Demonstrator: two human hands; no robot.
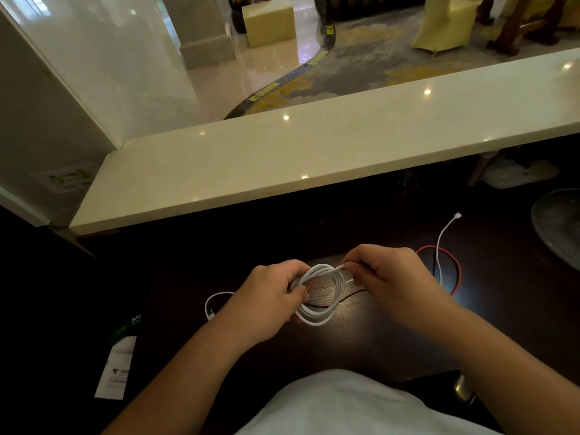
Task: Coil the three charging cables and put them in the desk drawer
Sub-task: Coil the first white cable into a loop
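Both hands' grip on white cable coil (321,296), left hand (270,298), right hand (387,277)

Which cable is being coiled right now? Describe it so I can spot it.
On the dark desk below the pale stone counter, look between the two hands. The white cable hangs there in several loops, pinched by the left hand and right hand. The red cable lies loose on the desk behind it.
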